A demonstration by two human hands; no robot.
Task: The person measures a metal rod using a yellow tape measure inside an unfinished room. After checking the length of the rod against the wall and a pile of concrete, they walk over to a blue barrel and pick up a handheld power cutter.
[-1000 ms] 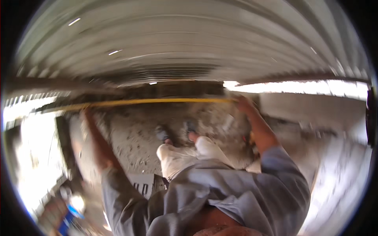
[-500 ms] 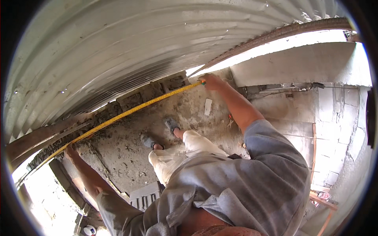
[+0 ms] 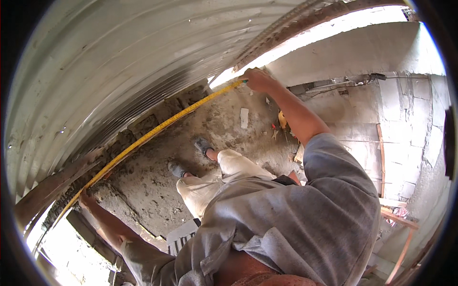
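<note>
A yellow tape measure [image 3: 160, 127] runs stretched in a long diagonal along the base of a corrugated metal sheet. At its upper right end my right hand [image 3: 259, 80] is closed around it, with a small green bit showing by the fingers; the palm side is hidden. Toward the lower left my left hand [image 3: 86, 199] grips the blade's near edge, fingers mostly hidden. Past that hand the blade carries on toward a bright gap.
Corrugated metal sheet [image 3: 109, 62] rises beyond the tape, with a wooden beam [image 3: 57, 188] at its lower left. My shoes [image 3: 202, 144] stand on rough, dirty concrete. A white scrap [image 3: 244, 117] lies near the right forearm. A grey slotted plastic thing [image 3: 180, 233] sits by my legs; block wall [image 3: 400, 138] is at right.
The view has tilted, so the tape slants more steeply. My right hand appears higher and my left hand lower; both keep their hold on the tape.
</note>
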